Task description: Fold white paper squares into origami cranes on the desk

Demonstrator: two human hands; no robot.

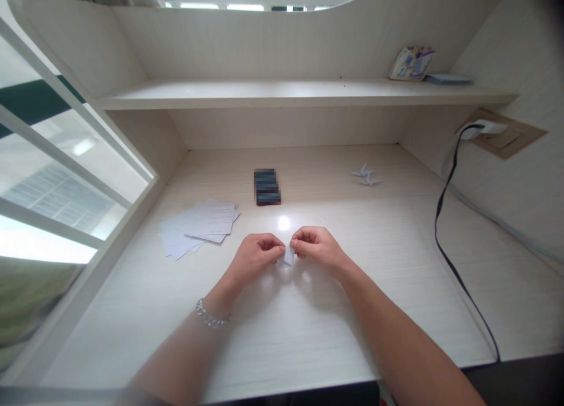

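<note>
Both of my hands meet over the middle of the pale wooden desk (pixel 308 335). My left hand (pixel 255 258) and my right hand (pixel 318 247) each pinch one side of a small folded piece of white paper (pixel 287 257), held just above the desk top. The fingers of both hands are curled tight around its edges. A beaded bracelet (pixel 210 315) circles my left wrist. To the left of my hands lies a loose pile of white paper sheets (pixel 200 225).
A dark phone (pixel 267 187) lies flat behind my hands. Two small folded paper figures (pixel 365 175) sit at the back right. A black cable (pixel 449 230) runs from a wall socket (pixel 489 130) across the right side. A shelf (pixel 299 93) above carries a small packet (pixel 412 63).
</note>
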